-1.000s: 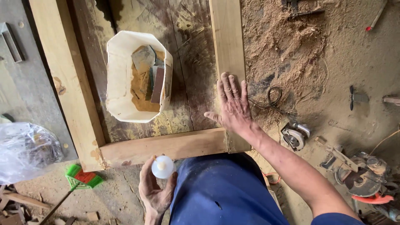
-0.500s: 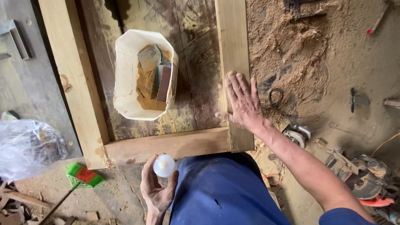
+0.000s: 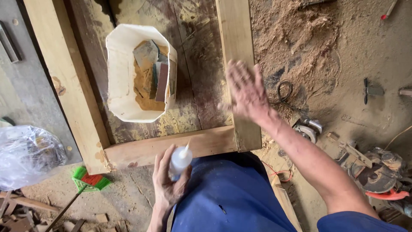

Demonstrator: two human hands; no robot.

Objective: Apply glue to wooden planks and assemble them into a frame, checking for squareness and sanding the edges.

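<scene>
A single head-worn camera looked almost straight down from above the person's own body, close enough that the blue trousers [image 3: 227, 197] filled the bottom edge of the view. Taking the wooden frame [image 3: 167, 148] as landmark, the camera sat over its near rail, facing away from the person along the frame, with the white bucket [image 3: 122, 73] beyond that rail. Sawdust-covered floor [image 3: 343, 56] spread right of the frame, and a clear plastic bag [image 3: 25, 157] lay left of it.
</scene>
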